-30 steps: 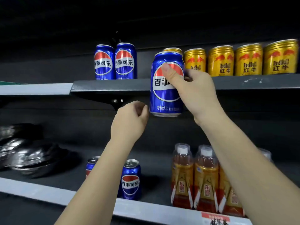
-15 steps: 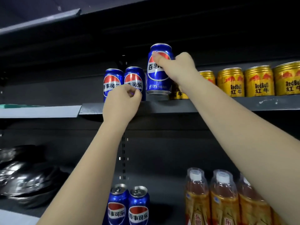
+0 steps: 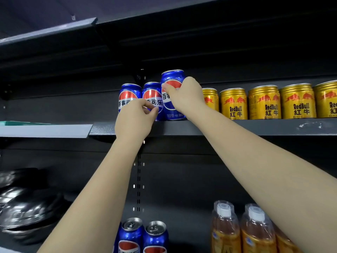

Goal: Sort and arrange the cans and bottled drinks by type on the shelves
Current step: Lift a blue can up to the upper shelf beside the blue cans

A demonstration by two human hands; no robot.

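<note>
The right hand [image 3: 184, 96] now sets its blue Pepsi can [image 3: 172, 95] down at the shelf's front edge [image 3: 182, 127], touching the two standing Pepsi cans [image 3: 141, 99]; the left hand [image 3: 135, 119] reaches them.

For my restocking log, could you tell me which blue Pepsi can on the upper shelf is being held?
The rightmost blue Pepsi can, beside the gold cans; the right hand grips it.

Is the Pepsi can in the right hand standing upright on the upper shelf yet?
Upright: the Pepsi can has its rim on top, gripped by the right hand. Its base meets the upper shelf edge; full contact cannot be told.
</note>
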